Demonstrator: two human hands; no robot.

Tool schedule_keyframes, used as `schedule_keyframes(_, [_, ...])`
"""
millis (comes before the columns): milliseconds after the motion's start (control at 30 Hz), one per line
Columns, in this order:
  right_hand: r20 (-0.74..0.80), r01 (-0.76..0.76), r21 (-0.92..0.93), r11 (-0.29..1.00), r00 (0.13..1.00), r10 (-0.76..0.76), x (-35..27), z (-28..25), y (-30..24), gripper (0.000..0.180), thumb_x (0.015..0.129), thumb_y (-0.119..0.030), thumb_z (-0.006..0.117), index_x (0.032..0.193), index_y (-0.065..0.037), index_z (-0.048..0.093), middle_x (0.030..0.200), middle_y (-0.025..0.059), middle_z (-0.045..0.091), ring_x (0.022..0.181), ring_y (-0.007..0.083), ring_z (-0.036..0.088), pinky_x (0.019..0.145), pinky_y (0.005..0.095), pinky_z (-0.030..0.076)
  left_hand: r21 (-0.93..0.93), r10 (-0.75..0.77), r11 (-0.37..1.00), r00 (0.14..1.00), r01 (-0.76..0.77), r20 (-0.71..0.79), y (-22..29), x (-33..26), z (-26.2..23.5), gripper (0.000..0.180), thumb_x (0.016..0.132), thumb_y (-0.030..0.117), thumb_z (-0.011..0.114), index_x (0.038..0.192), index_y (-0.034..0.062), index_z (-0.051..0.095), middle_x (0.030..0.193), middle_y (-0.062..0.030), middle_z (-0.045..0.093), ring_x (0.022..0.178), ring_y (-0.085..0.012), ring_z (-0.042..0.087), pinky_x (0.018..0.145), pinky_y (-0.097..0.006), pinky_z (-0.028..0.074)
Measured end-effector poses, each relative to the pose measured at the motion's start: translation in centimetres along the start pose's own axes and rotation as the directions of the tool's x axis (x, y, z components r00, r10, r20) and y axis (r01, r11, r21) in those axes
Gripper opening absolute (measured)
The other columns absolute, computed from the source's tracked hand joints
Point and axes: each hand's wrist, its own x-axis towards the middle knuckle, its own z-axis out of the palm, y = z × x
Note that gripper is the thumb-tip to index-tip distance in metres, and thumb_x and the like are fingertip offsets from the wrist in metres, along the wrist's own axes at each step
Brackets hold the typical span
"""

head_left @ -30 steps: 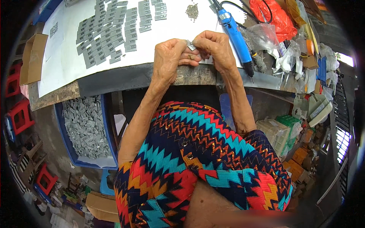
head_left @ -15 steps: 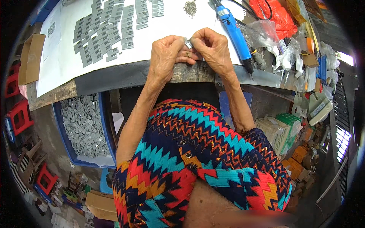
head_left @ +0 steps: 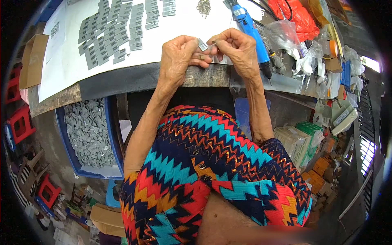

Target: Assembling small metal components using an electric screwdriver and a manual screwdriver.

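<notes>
A small grey rectangular metal piece (head_left: 202,45) is pinched between the thumb and fingers of my left hand (head_left: 178,59), just over the table's front edge. My right hand (head_left: 239,51) is closed in a pinch a short way to the right, apart from the piece. A tiny dark bit shows at its fingertips, too small to name. Rows of similar grey pieces (head_left: 110,34) lie on the white sheet (head_left: 67,67) at the left. Beyond my hands is a heap of tiny metal parts (head_left: 203,8).
A blue electric screwdriver (head_left: 250,34) lies right of my right hand, tip toward the table edge. Plastic bags (head_left: 281,34) and a red bag (head_left: 296,20) clutter the far right. Below the table at left, a blue bin (head_left: 61,134) holds many grey pieces. An open cardboard box (head_left: 34,61) stands left.
My right hand has drawn back slightly to the right from the grey piece, which now shows more fully in my left hand. My left hand has barely moved.
</notes>
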Motion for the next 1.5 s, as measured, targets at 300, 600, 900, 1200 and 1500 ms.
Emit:
schedule_keyframes(300, [0.061, -0.064, 0.144, 0.987, 0.997, 0.056, -0.1, -0.1, -0.2, 0.008, 0.081, -0.003, 0.059, 0.084, 0.004, 0.057, 0.069, 0.0094, 0.062, 0.055, 0.0093, 0.057, 0.048, 0.0199, 0.047, 0.008, 0.039, 0.999, 0.995, -0.038, -0.089, -0.2, 0.0, 0.6, 0.023, 0.087, 0.011, 0.051, 0.09, -0.0116, 0.047, 0.072, -0.022, 0.06, 0.057, -0.0225, 0.064, 0.047, -0.025, 0.055])
schedule_keyframes(600, [0.07, -0.121, 0.142, 0.983, 0.991, 0.112, -0.7, 0.4, 0.4, 0.01, 0.081, -0.005, 0.061, 0.088, 0.002, 0.061, 0.068, 0.0053, 0.061, 0.054, 0.0063, 0.054, 0.046, 0.0168, 0.042, 0.147, 0.095, 0.986, 0.99, -0.078, -0.108, -0.8, -0.2, 0.7, 0.021, 0.089, 0.012, 0.05, 0.095, -0.0077, 0.049, 0.073, -0.0166, 0.061, 0.062, -0.02, 0.064, 0.052, -0.025, 0.055])
schedule_keyframes(900, [0.04, -0.115, 0.045, 0.992, 0.993, 0.114, -0.6, 0.8, -0.1, 0.011, 0.079, -0.002, 0.062, 0.088, 0.004, 0.059, 0.064, 0.0045, 0.059, 0.053, 0.0062, 0.054, 0.044, 0.016, 0.041, 0.318, 0.232, 0.932, 0.96, -0.172, -0.159, -0.8, -0.7, 1.4, 0.015, 0.087, 0.009, 0.05, 0.086, -0.0053, 0.051, 0.06, -0.0109, 0.061, 0.056, -0.0134, 0.063, 0.043, -0.023, 0.05])
schedule_keyframes(1200, [0.043, -0.143, 0.068, 0.987, 0.989, 0.141, -0.4, 1.0, 0.0, 0.012, 0.079, -0.004, 0.063, 0.087, 0.005, 0.058, 0.062, 0.0047, 0.058, 0.051, 0.0064, 0.053, 0.042, 0.0162, 0.04, 0.381, 0.277, 0.904, 0.944, -0.193, -0.179, -0.5, -1.1, 1.7, 0.014, 0.088, 0.01, 0.051, 0.084, -0.0031, 0.052, 0.059, -0.0089, 0.061, 0.054, -0.0097, 0.06, 0.045, -0.021, 0.049])
schedule_keyframes(1500, [-0.068, -0.106, -0.003, 0.994, 0.992, 0.106, -0.8, 2.3, -0.8, 0.012, 0.083, -0.009, 0.062, 0.088, 0.002, 0.06, 0.062, 0.0002, 0.056, 0.052, 0.0037, 0.05, 0.045, 0.0156, 0.037, 0.185, 0.218, 0.967, 0.942, -0.173, -0.255, -0.7, -0.9, 1.7, 0.014, 0.087, 0.01, 0.052, 0.086, -0.003, 0.051, 0.063, -0.0111, 0.062, 0.055, -0.0117, 0.061, 0.045, -0.02, 0.048])
